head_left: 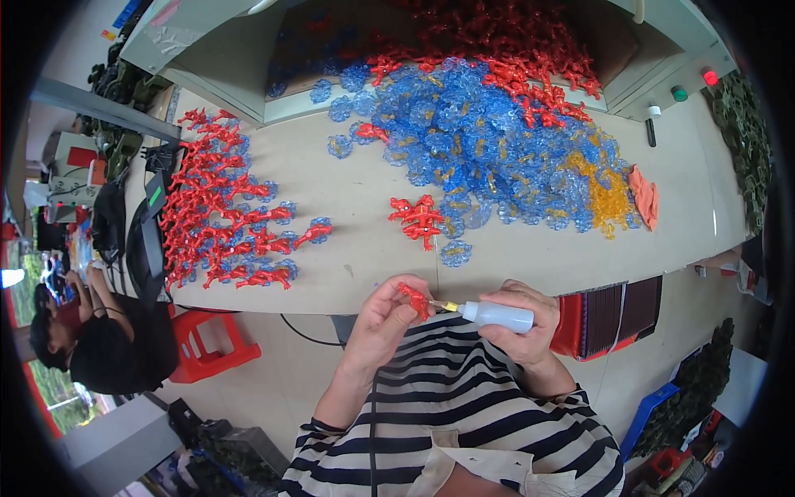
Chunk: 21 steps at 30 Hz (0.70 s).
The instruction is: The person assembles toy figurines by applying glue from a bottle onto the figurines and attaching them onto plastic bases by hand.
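Observation:
Between the fingertips of my left hand (380, 325) is a small red plastic figure (416, 300). My right hand (527, 321) is wrapped round a pale squeeze bottle (501, 316) with a yellow collar and a thin nozzle. The bottle lies nearly level, its nozzle tip at or very close to the red figure; whether they touch I cannot tell. Just beyond my hands, a few loose red figures (417, 219) lie on the table. Beside them sits a clear blue flower-shaped piece (456, 253) with a yellow part in it.
A large heap of blue pieces (472, 124) covers the table's back middle, with yellow pieces (609, 199) and an orange cloth-like item (643, 197) at its right. More red figures (530, 74) fill the booth behind. Rows of red figures on blue bases (211, 207) stand left. Another person (108, 348) sits far left.

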Motion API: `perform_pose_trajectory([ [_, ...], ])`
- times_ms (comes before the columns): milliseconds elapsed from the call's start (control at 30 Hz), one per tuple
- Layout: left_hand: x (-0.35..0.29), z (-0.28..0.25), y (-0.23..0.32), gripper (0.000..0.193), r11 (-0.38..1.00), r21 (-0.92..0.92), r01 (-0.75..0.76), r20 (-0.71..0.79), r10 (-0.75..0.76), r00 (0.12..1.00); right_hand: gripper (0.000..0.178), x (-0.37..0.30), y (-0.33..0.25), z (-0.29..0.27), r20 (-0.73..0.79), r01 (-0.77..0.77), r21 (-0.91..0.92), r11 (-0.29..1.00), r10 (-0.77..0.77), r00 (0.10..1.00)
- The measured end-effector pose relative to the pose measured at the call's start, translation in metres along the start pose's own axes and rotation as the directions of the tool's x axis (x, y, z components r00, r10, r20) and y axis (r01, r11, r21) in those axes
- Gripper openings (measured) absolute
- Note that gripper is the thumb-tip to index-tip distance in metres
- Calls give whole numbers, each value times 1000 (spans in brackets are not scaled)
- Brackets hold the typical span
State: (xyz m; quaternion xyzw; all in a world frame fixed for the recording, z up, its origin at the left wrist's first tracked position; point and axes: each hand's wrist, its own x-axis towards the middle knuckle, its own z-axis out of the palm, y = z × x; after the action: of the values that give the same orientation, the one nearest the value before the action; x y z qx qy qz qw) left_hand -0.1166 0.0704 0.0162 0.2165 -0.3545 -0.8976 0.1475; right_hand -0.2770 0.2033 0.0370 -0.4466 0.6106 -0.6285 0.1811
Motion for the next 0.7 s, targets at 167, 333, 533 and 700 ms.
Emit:
perform_pose_trajectory([
  [167,3,-3,-2,26,993,-120,3,50,3,999,34,-2,0,-2,-15,1,-12,1000,-1,1000],
  [333,2,-1,-3,22,986,-165,31,62,-21,998,34,0,-1,1,-4,-1,-31,1000,1,1000],
  [533,3,0,-2,18,987,-155,49,77,-37,996,29,0,-3,1,4,-43,-69,997,44,999],
  [700,4,0,-3,15,999,-51,-17,60,20,998,33,-2,-5,-3,12,-26,-37,999,27,1000],
])
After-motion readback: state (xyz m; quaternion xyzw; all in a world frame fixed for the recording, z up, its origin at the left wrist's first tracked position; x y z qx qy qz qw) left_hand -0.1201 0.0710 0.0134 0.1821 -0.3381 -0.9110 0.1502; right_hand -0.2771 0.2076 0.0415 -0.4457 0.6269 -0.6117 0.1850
